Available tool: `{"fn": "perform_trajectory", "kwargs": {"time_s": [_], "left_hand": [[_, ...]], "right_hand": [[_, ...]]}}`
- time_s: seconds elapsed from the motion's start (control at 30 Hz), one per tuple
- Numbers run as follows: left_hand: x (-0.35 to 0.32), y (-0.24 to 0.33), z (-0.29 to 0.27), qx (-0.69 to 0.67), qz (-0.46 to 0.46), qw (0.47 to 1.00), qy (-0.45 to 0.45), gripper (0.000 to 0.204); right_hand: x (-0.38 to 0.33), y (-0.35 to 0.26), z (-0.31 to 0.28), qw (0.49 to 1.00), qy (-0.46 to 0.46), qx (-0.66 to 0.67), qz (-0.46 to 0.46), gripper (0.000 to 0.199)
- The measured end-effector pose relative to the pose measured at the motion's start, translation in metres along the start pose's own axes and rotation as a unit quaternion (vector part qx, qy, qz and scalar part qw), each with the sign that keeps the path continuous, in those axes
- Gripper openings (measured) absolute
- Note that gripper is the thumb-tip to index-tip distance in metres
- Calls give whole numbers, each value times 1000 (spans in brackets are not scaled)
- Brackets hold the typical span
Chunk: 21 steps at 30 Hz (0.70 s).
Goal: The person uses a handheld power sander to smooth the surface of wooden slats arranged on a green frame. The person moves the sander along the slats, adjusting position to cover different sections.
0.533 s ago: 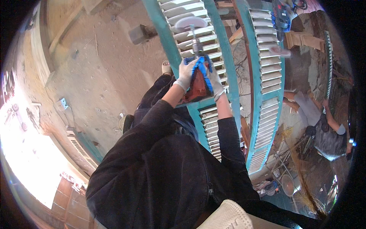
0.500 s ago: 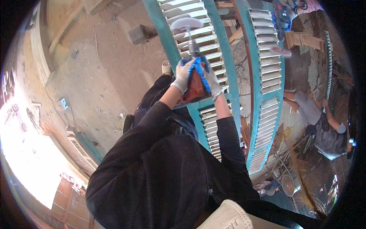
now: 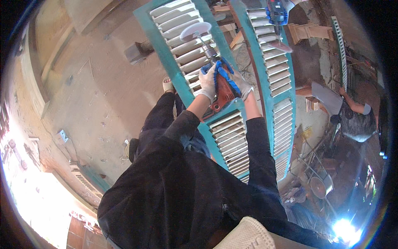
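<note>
Drill [image 3: 224, 94], red-bodied, sits near the top centre of the frame, clamped between two gloved hands: the left hand [image 3: 207, 81] closes on its left side and the right hand [image 3: 238, 81] on its right, blue glove fingers meeting just behind the metal chuck [image 3: 209, 51]. From the chuck a shaft runs up and left to a pale round disc [image 3: 195, 31], which lies over the slats [image 3: 188, 58] of a teal shutter [image 3: 185, 86] in the upper middle; whether it touches them, or turns, I cannot tell. By that placing, the step in hand seems to be working the disc along the louvres in the shutter's upper section. The next move would call for a firm two-handed hold, the disc lowered lightly and flat against one slat, with its rim kept off the teal frame. To the right, beside a second teal shutter [image 3: 264, 89], another person's blue-gloved hand [image 3: 282, 17] grips a darker drill [image 3: 274, 7] at the upper edge, its reddish disc [image 3: 282, 46] over those slats.
</note>
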<state>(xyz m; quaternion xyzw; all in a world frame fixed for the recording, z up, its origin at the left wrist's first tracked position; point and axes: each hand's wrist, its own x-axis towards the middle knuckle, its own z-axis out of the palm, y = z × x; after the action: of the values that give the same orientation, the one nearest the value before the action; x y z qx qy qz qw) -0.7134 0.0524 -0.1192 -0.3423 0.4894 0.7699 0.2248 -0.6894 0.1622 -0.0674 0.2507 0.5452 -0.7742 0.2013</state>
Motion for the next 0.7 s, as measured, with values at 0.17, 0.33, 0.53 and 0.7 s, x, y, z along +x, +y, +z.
{"fn": "perform_trajectory", "kwargs": {"time_s": [0.17, 0.33, 0.53, 0.7], "left_hand": [[-4, 14, -25, 36, -24, 999, 31, 42], [-4, 15, -22, 18, -32, 999, 7, 47], [-7, 30, -20, 57, -27, 998, -10, 37], [-8, 31, -53, 8, -33, 999, 4, 40]], "right_hand": [[-5, 1, 21, 996, 7, -82, 45, 72], [1, 18, 14, 997, 45, -44, 42, 65], [0, 15, 26, 997, 43, 50, 29, 58], [9, 46, 38, 1000, 16, -3, -10, 74]]}}
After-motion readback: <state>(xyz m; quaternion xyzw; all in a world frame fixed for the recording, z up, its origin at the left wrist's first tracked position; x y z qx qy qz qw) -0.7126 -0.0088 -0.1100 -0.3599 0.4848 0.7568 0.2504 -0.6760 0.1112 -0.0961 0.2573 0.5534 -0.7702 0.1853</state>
